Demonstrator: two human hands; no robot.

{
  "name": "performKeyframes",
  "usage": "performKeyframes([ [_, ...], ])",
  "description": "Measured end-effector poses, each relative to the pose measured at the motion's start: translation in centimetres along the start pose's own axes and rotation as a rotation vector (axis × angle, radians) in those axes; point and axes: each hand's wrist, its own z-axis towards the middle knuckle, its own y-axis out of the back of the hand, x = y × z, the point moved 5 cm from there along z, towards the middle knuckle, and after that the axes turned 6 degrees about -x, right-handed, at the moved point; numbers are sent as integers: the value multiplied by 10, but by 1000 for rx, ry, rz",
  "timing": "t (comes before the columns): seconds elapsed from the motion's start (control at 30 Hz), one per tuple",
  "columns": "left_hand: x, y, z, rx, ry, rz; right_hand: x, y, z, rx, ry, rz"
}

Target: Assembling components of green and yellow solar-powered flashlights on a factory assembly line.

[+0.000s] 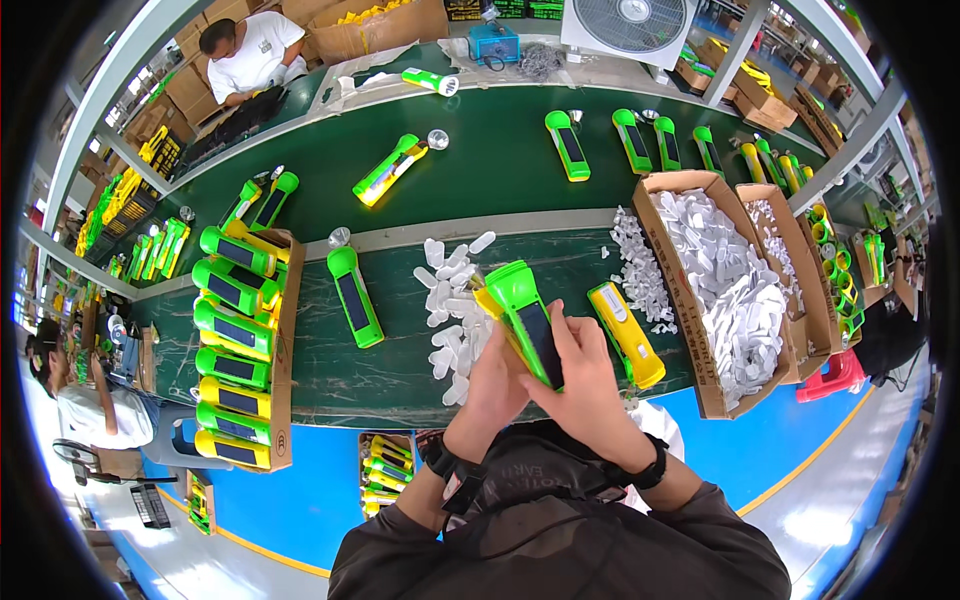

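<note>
Flashlight (522, 312) sits gripped between curled left hand (495, 387) and right hand (588, 388)

Square white fan (632, 28), far side; blue device (495, 42) left of it, grey tangle (541, 61) between; red stool (832, 378), right.

You've got a line of dark print (690, 318) running along the left wall of the bigger cardboard box (655, 228) on your right. There's also faint capital lettering (535, 472) on your dark top (600, 540), plus a round printed mark (282, 440) on your left-hand carton (284, 375), too tiny to make out tbh.
</note>
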Motion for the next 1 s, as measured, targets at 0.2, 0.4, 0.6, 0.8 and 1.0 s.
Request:
performKeyframes([
  [0.2, 0, -3, 0, 85, -58, 12, -8, 36, 14, -44, 10, 201],
  [0.4, -6, -24, 4, 130, -118, -85, -36, 24, 21, -13, -148, 603],
  [0.6, -4, -11, 8, 52, -174, -14, -58, 1, 16, 93, -417, 907],
  [0.8, 3, -2, 8, -18, -226, 48, -57, -5, 9, 44, -478, 940],
  [1.0, -1, -5, 6, -66, -236, 65, -53, -2, 8, 11, -470, 876],
])
